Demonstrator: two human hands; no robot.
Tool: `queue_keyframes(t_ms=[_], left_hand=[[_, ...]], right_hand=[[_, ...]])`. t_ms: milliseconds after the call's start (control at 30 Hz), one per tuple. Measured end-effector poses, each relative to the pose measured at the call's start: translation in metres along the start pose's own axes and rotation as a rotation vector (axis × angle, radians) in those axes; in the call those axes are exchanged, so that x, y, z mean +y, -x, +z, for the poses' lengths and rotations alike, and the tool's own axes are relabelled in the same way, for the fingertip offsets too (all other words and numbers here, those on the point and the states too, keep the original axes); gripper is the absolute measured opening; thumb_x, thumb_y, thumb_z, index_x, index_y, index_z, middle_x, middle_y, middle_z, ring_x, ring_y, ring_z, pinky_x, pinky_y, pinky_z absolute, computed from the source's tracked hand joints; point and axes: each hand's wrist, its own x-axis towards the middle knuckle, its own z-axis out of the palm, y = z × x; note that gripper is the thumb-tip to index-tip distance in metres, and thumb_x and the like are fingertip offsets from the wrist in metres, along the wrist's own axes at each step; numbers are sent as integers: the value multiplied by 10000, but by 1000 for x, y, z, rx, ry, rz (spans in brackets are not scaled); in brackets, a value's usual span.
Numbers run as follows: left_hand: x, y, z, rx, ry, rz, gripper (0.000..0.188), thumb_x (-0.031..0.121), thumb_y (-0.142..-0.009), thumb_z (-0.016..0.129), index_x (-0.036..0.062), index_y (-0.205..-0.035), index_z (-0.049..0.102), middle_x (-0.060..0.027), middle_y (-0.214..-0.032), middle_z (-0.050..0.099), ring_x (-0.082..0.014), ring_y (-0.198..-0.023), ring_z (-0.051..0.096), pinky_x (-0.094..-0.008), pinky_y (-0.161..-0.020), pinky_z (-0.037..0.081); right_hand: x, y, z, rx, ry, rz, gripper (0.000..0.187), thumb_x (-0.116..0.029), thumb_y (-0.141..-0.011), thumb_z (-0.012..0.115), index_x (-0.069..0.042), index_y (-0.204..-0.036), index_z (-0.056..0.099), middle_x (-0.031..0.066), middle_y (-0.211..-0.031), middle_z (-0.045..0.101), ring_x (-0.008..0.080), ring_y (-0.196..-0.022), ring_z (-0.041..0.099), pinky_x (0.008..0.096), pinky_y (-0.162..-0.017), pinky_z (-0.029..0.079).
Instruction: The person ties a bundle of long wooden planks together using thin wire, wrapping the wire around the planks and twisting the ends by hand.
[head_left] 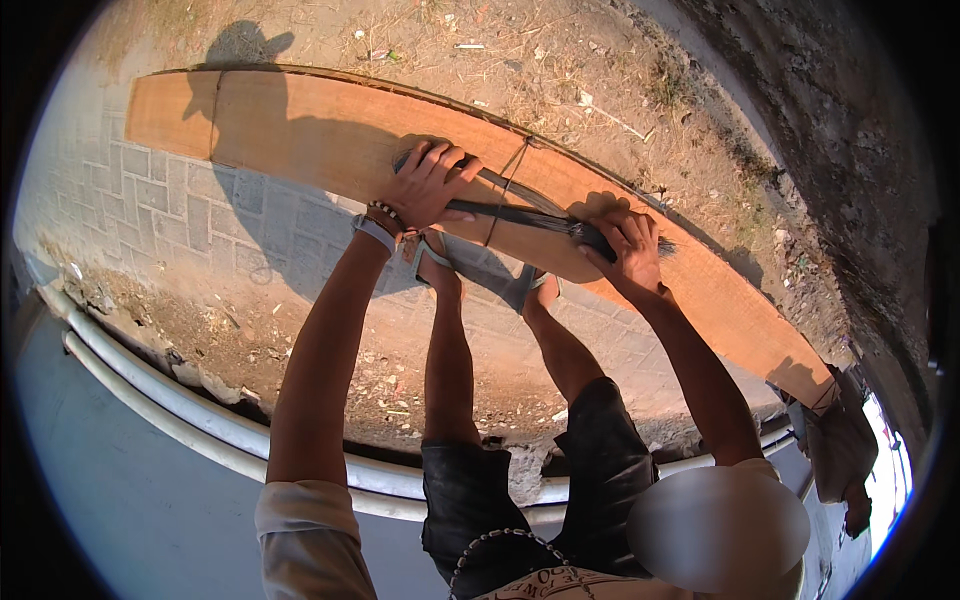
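A long wooden board (330,120) spans the view in front of me, raised above the ground. Over its middle I hold a bundle of thin black strands (515,212), stretched lengthwise between my hands. My left hand (430,185) is closed around the bundle's left part, and a dark end pokes out past the fingers. Farther right, my right hand (630,248) wraps over a thicker gathered part, with frayed tips showing beyond it. Whether the strands are wire or fibre I cannot tell. A thin dark cord (508,188) crosses the board between my hands.
A second cord (216,115) circles the board near its left end. Grey paving blocks (150,190) and dry littered soil (520,60) lie around it. Behind my feet run white pipes (210,410) along a pale blue wall (130,480). A brown shape (838,440) hangs at the right.
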Motion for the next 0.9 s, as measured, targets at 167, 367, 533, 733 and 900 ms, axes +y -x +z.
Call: queue_keyframes(t_ms=[167,367,533,733,900], left_hand=[[-34,25,-14,-69,-36,-41,751,601,-740,573,134,-1314,443,-129,-1213,439,-299,-1178,388,-477,-1041,287],[-52,32,-40,-65,-102,-93,765,565,-751,594,142,-1356,394,-143,-1310,394,-309,-1234,349,-486,-1067,228],[4,153,-48,416,142,-1625,722,580,-877,457,58,-1363,346,-228,-1285,435,-382,-1130,477,-517,-917,385],[252,409,-97,-351,1284,-1720,482,508,-891,478,59,-1041,572,-123,-944,653,-242,-770,632,-406,-643,485],[380,529,-218,-201,1209,-1869,251,237,-772,728,46,-811,570,-93,-796,627,-205,-668,622,-337,-588,529]], right_hand=[[-26,-29,28,109,-68,-55,294,-228,-771,669,-55,-1008,652,72,-972,583,253,-940,519,383,-842,401],[-44,-41,29,97,-117,35,343,-217,-765,673,-58,-1065,617,87,-1012,579,266,-974,520,389,-859,390],[-71,0,-27,98,52,70,397,-162,-759,663,-70,-1137,580,95,-1116,520,283,-1095,456,446,-953,332],[-91,143,-116,-624,-336,675,357,-314,-765,619,-76,-1031,639,164,-956,653,317,-947,612,415,-870,468],[-137,215,-101,-440,-116,763,241,-254,-733,606,-37,-799,690,187,-895,665,325,-861,646,420,-791,515]])
